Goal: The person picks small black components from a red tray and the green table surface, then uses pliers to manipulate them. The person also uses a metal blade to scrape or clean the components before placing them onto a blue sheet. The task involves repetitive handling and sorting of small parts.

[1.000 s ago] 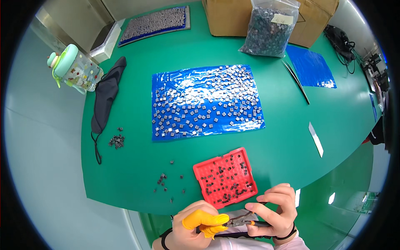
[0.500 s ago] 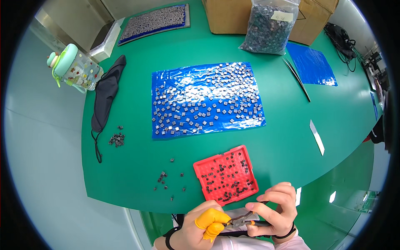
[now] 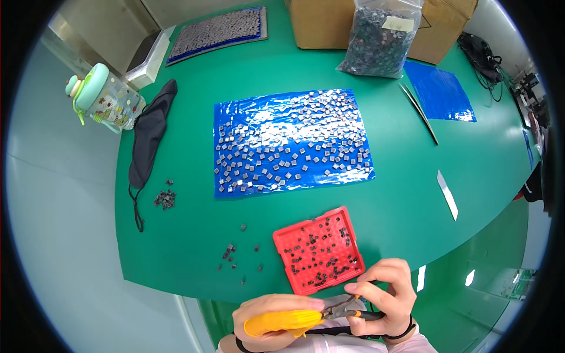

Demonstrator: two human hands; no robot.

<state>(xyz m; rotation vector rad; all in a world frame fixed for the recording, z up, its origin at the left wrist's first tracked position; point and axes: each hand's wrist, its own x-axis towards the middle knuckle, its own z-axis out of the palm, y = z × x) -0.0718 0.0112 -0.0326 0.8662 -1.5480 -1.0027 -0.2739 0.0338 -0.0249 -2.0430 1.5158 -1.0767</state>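
Observation:
My right hand (image 3: 389, 294) is closed around small pliers (image 3: 366, 315) with dark handles and orange accents. Their metal jaws point left, toward my left hand (image 3: 268, 320), which wears yellow covers on some fingers. My left fingers are pressed together at the jaw tips; whatever they pinch is too small and hidden to make out. Just beyond my hands sits a red tray (image 3: 286, 259) with many tiny black parts scattered in it. Several loose small dark pieces (image 3: 229, 252) lie on the green table to its left.
Beyond the tray lies a blue sheet (image 3: 265, 187) dotted with small square metal pieces. Tweezers (image 3: 420, 115) and a pale blade-like strip (image 3: 448, 196) lie to the right. A filled plastic bag (image 3: 376, 50), cardboard box (image 3: 321, 26), black mask (image 3: 150, 132) and bottle (image 3: 112, 103) stand around.
My left hand has turned and its fingers have stretched out toward the pliers' jaws, from a more curled pose. My right hand keeps the pliers in nearly the same place.

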